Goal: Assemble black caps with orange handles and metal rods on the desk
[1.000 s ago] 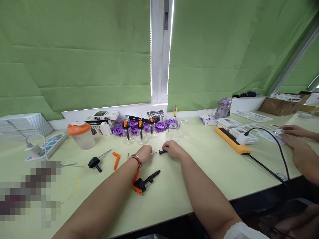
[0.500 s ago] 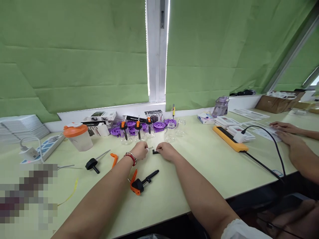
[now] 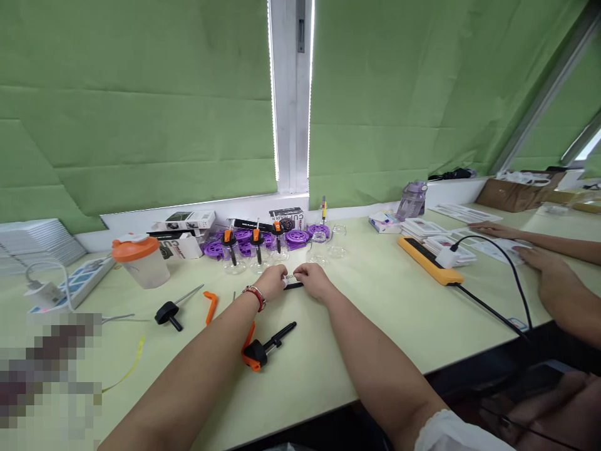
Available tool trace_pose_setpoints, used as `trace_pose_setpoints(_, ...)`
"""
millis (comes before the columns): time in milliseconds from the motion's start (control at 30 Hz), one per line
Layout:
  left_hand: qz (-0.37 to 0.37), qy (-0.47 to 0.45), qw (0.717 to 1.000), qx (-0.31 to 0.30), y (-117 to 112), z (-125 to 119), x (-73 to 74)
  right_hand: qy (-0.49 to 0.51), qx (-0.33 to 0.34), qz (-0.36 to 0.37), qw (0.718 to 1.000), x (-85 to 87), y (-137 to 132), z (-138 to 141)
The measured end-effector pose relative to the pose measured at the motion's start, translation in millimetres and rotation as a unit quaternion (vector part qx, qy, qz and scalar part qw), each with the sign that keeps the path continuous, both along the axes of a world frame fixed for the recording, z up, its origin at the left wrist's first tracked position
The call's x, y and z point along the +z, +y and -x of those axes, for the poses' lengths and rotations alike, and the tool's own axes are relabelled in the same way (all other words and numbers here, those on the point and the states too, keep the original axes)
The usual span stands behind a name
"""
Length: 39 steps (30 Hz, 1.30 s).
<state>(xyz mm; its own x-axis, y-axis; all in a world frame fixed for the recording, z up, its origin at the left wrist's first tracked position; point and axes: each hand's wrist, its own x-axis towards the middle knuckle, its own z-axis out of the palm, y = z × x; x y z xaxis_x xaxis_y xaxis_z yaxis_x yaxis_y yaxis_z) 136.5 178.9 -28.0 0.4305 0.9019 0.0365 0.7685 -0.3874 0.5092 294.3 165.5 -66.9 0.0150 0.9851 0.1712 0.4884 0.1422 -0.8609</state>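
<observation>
My left hand [image 3: 273, 281] and my right hand [image 3: 313, 280] meet over the pale green table [image 3: 385, 313], fingers curled in a pinch. A small metal spring [image 3: 290, 277] shows between them, and a short black part [image 3: 293, 285] lies just under the fingertips. My left hand pinches the spring's end; my right hand pinches at the black part. A red bracelet [image 3: 254, 294] circles my left wrist. Below my left forearm lies a black and orange pump piece [image 3: 263, 347].
Clear jars with orange-black tops [image 3: 254, 252] and purple discs [image 3: 299, 237] stand behind the hands. An orange-lidded cup [image 3: 139, 260], a black knob with rod [image 3: 169, 311], an orange clip [image 3: 211, 305] and a power strip [image 3: 70, 283] lie left. Another person's hands [image 3: 547, 272] work right, by a yellow strip [image 3: 425, 260].
My two hands have drawn closer together, bringing the spring and the black part against each other. The view has shifted slightly.
</observation>
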Motion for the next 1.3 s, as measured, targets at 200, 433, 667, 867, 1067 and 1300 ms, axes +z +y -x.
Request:
trace_pose_setpoints(200, -0.035, 0.01, 0.999, -0.007, 4.8, -0.9, -0.4, -0.007, 0.0, -0.007, 1.0, -4.8, 3.5, 2.5)
trace_pose_setpoints(433, -0.047, 0.022, 0.999, 0.003, 9.7, 3.0, 0.2, -0.131, 0.0, -0.004, 0.991, 1.6, 0.2, 10.7)
trace_pose_setpoints(667, -0.057, 0.033, 0.998, -0.014, 11.7, 3.1, 0.2, -0.174, 0.014, -0.012, 0.985, 5.1, -2.7, 11.6)
trace_pose_setpoints(867, -0.077, 0.045, 0.995, -0.037, 11.0, 0.6, 1.0, -0.182, 0.025, -0.003, 0.983, 6.4, -4.0, 9.3)
trace_pose_setpoints(1067, -0.097, 0.049, 0.992, -0.06, 7.1, -3.6, 2.5, -0.126, 0.034, 0.012, 0.991, 0.6, -0.5, 4.8)
trace_pose_setpoints(1300, -0.101, 0.033, 0.993, -0.048, 5.1, -4.9, 3.3, -0.088, 0.02, 0.017, 0.996, -0.5, 0.8, 5.7)
